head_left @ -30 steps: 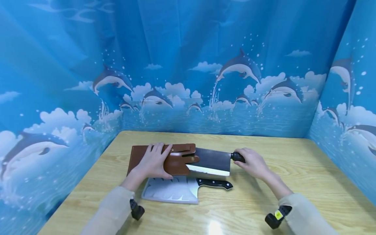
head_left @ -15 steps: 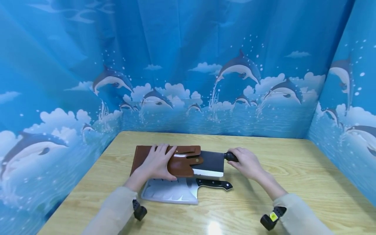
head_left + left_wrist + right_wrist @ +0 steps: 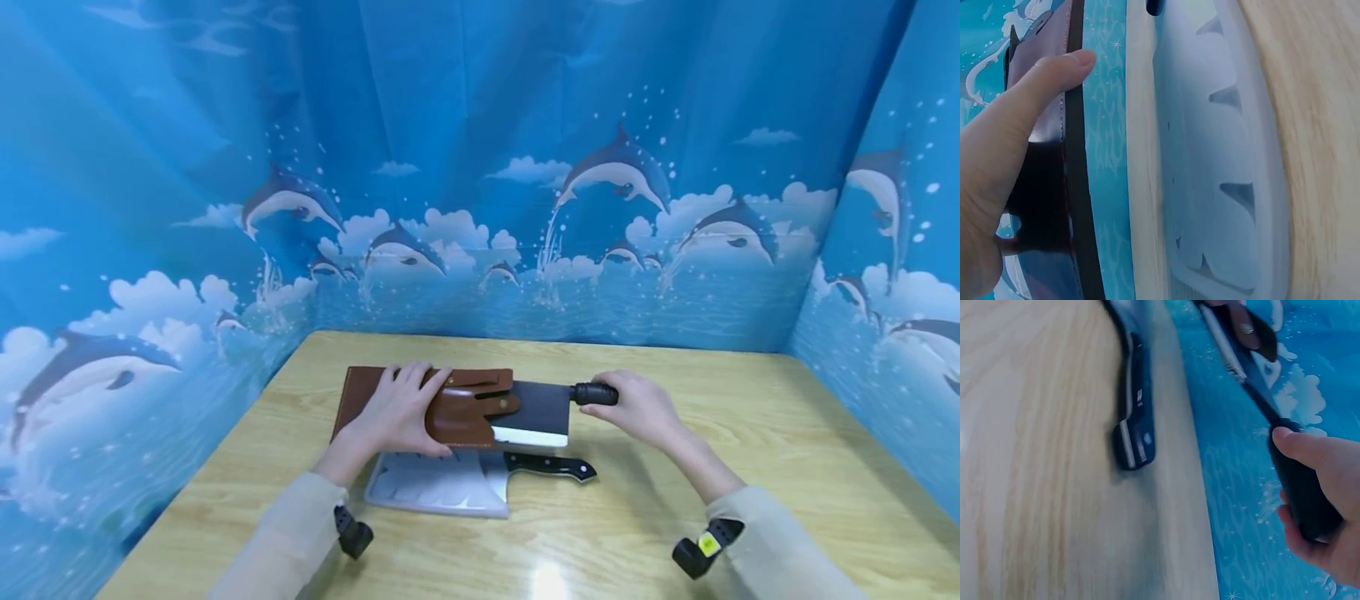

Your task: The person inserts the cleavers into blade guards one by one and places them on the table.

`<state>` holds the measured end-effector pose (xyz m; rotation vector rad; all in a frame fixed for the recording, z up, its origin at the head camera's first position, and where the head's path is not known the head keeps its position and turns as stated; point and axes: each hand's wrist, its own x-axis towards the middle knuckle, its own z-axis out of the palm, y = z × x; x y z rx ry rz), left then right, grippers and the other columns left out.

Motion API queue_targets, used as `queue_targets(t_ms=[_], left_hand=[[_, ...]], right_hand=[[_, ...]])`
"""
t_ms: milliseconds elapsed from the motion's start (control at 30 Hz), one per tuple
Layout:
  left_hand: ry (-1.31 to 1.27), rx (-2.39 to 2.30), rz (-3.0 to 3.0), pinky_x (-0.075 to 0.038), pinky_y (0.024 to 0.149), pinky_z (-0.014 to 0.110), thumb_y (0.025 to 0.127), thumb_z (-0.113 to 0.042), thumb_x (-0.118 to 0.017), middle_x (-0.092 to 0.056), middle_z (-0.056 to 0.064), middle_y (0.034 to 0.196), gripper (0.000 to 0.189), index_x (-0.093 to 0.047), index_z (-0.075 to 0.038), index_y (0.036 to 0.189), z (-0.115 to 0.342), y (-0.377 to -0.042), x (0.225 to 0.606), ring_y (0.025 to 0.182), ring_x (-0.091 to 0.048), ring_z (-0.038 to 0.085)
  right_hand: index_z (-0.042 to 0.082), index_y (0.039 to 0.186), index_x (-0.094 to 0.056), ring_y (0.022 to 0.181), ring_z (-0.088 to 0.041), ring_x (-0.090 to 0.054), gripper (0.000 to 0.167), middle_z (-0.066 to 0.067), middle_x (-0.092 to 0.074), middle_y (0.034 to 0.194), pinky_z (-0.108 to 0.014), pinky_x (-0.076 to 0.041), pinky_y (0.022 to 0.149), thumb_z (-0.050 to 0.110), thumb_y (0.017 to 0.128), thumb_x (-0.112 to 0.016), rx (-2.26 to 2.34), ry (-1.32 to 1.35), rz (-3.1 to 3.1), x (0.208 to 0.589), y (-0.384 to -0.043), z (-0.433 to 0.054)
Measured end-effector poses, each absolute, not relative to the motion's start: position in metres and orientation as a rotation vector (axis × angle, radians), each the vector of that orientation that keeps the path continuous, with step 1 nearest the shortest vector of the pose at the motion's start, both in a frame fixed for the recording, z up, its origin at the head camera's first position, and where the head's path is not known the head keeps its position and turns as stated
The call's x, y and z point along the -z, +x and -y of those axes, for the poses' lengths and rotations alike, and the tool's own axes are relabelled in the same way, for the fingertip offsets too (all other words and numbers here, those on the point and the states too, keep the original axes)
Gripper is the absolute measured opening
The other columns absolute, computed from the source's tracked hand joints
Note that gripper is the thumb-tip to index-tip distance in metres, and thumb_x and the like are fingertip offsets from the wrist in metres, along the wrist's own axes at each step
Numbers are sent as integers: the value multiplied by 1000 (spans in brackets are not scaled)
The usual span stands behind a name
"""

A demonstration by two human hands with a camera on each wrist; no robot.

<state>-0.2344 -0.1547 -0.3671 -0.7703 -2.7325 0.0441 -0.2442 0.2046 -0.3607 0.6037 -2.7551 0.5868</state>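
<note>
In the head view my left hand [image 3: 401, 412] grips a brown leather sheath [image 3: 461, 423], fingers at its far edge and thumb at its near edge. A dark cleaver blade [image 3: 538, 400] with a bright cutting edge sits partly inside, its rear part exposed on the right. My right hand [image 3: 637, 408] holds that cleaver's black handle [image 3: 1300, 481], thumb along it near the blade in the right wrist view. Sheath and cleaver are raised, with a gap above the table in the left wrist view. The blade's front is hidden by leather.
A second cleaver lies just nearer on the wooden table [image 3: 585, 542]. Its blade has a pale translucent cover [image 3: 435, 490], and its riveted black handle [image 3: 551, 467] points right. A blue dolphin-print curtain [image 3: 480, 167] hangs behind and at both sides.
The cleaver has gone deeper into the sheath as my right hand moved left, leaving less blade exposed. The sheath has shifted slightly right. More handle shows past my right fingers now.
</note>
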Motion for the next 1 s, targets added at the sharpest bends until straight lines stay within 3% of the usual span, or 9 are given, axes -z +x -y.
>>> queue_targets(t_ms=[167,267,667,1000], left_hand=[[-762,-52,2725,-27,97,60,51,-76,-69,-42,17,132,117,-32,-15,144,159,-235,367,121,-39,33],[-773,-46,2716,-28,96,59,51,-76,-69,-42,17,131,117,-33,-15,143,160,-235,370,120,-40,33],[-832,-3,2663,-30,94,58,49,-75,-71,-44,16,129,117,-35,-14,143,154,-235,369,116,-42,32],[-874,-52,2688,-30,96,57,53,-77,-66,-42,16,132,116,-31,-15,145,138,-232,366,119,-41,31]], right_hand=[[2,122,-58,99,-33,-56,42,-20,-58,117,-44,-46,77,18,85,-67,-1001,690,2776,357,-244,-212],[1,128,-53,98,-32,-56,44,-23,-53,123,-42,-47,74,16,87,-64,-1181,689,2788,357,-243,-215],[4,130,-51,86,-24,-58,47,-24,-49,126,-37,-50,67,21,89,-63,-1384,635,2730,361,-239,-213],[3,128,-53,101,-31,-55,44,-23,-49,128,-34,-49,73,20,88,-64,-1427,655,2695,366,-237,-196]])
